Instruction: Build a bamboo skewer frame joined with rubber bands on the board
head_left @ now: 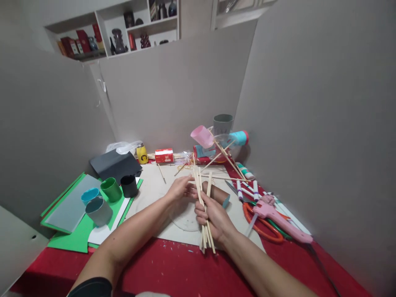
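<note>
A bundle of pale wooden chopsticks (pixel 199 181) stands nearly upright in my right hand (pixel 215 216), whose fingers are wrapped round its lower part. Close on the left is my left hand (pixel 181 187), fingers stretched towards the sticks and holding nothing; some fingertips are partly hidden, so touching or not I cannot tell. Behind the right hand lies a brown cardboard tube (pixel 218 194) with a blue end. Below both hands are a pale board (pixel 148 177) and a clear round sheet or plate (pixel 185 220).
On the left, several coloured cups (pixel 111 189) stand on green sheets (pixel 69 241). A pink glue gun (pixel 283 218), orange-handled scissors (pixel 262 231) and markers (pixel 255 189) lie on the right. Behind, joined sticks (pixel 229 156) carry a pink cup (pixel 202 137). Grey panels (pixel 176 95) surround the red table (pixel 173 272).
</note>
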The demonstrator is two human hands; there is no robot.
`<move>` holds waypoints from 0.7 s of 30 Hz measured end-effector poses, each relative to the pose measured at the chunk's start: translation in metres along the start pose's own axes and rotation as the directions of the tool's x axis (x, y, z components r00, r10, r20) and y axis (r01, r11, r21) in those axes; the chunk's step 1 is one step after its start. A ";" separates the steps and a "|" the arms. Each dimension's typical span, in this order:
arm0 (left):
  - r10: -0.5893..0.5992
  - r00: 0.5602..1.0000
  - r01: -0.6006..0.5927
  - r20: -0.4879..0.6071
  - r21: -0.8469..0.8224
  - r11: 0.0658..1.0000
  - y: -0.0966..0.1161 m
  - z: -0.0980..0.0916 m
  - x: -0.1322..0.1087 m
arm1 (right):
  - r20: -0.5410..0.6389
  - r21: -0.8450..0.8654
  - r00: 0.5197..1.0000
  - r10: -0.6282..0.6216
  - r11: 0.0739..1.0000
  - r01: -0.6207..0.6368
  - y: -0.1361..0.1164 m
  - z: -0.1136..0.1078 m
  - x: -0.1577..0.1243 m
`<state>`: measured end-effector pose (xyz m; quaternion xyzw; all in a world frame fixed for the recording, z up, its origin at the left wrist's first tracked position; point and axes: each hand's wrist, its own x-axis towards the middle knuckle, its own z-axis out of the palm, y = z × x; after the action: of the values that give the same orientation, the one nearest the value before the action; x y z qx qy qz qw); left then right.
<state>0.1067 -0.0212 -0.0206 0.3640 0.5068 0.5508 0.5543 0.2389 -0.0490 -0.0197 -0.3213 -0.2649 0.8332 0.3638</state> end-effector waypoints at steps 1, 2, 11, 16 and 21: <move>-0.031 0.998 0.030 -0.048 -0.023 0.999 0.010 -0.002 0.001 | 0.010 0.022 1.000 -0.006 1.000 0.006 -0.002 0.001 -0.002; -0.051 0.994 0.048 -0.096 -0.033 0.998 0.019 -0.005 0.002 | 0.026 0.038 1.000 -0.012 0.999 0.011 -0.004 0.001 -0.003; 0.194 0.888 -0.074 -0.417 0.288 0.955 0.064 -0.053 0.040 | 0.118 0.052 0.993 0.001 0.999 -0.007 -0.002 0.001 -0.009; 0.295 0.765 0.009 -0.572 0.468 0.884 0.057 -0.092 0.051 | 0.099 0.073 0.994 0.044 0.996 -0.052 -0.005 0.002 -0.009; 0.186 0.772 0.123 -0.608 0.430 0.895 0.040 -0.110 0.060 | 0.099 0.055 0.992 0.075 0.995 -0.080 -0.004 0.005 -0.011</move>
<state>-0.0159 0.0261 -0.0160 0.2822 0.7695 0.5192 0.2423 0.2426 -0.0560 -0.0106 -0.2797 -0.2450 0.8687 0.3272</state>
